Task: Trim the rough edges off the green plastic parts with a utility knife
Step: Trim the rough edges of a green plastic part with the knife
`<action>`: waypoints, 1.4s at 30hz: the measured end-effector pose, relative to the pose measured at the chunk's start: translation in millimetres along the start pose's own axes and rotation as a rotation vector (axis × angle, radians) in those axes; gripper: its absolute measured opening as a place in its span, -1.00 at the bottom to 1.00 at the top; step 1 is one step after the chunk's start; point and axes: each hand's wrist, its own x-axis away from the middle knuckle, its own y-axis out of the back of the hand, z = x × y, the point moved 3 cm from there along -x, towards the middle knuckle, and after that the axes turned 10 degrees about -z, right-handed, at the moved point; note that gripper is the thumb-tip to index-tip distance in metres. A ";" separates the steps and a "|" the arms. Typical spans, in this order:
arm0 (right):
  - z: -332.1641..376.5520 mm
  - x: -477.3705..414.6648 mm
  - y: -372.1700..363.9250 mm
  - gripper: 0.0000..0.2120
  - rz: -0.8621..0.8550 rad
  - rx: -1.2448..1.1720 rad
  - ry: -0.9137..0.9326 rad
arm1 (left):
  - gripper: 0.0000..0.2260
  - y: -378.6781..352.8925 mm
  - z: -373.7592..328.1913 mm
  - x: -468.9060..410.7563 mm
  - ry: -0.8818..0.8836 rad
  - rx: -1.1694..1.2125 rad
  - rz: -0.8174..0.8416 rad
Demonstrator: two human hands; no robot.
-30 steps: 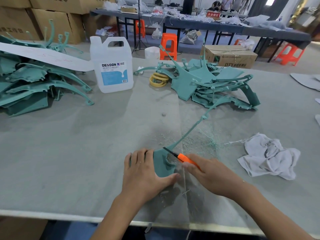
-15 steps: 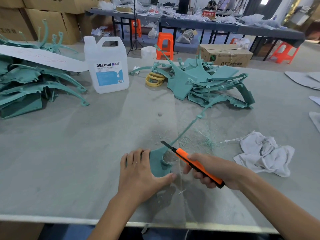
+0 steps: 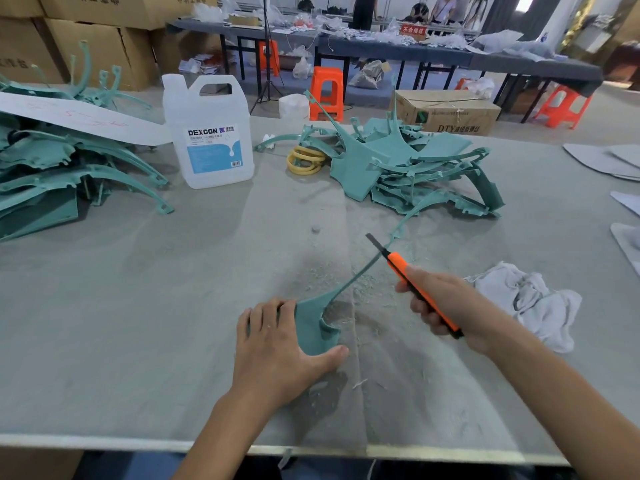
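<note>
Nearest, pinning the wide end of one green part (image 3: 315, 329) to the counter (image 3: 138, 306) with a flat, spread left hand (image 3: 277, 344). Just right of that grip, clamping the right hand (image 3: 450, 306) round one utility knife (image 3: 415, 285). Now carrying the blade off the wide end, out along the thin arm beyond both grips; probably starting the next rough edge. Right of the knife grip, one rag (image 3: 533, 299). Farther off, one jug (image 3: 207, 133) and two heaps of parts: left pile (image 3: 52, 168), right pile (image 3: 398, 161).

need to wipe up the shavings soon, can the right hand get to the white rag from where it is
Probably yes: the white rag lies just beside the right hand, nothing between them. But that hand grips the utility knife, so it isn't free to grab.
</note>
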 end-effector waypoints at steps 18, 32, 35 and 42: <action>-10.2 47.3 -53.0 -0.68 0.455 -0.067 -0.016 | -0.09 -3.4 -0.4 0.4 0.001 -0.004 -0.030; 12.2 20.3 -20.7 -0.87 0.148 -0.424 -0.188 | -0.07 0.6 -1.6 1.0 0.005 0.011 -0.003; 34.8 19.8 13.0 -0.86 -0.131 -0.286 0.159 | -0.07 1.0 -3.3 0.7 0.014 0.011 0.007; 3.9 49.5 -18.8 -0.76 0.183 0.105 0.305 | -0.07 0.3 -3.5 1.0 0.009 -0.014 0.003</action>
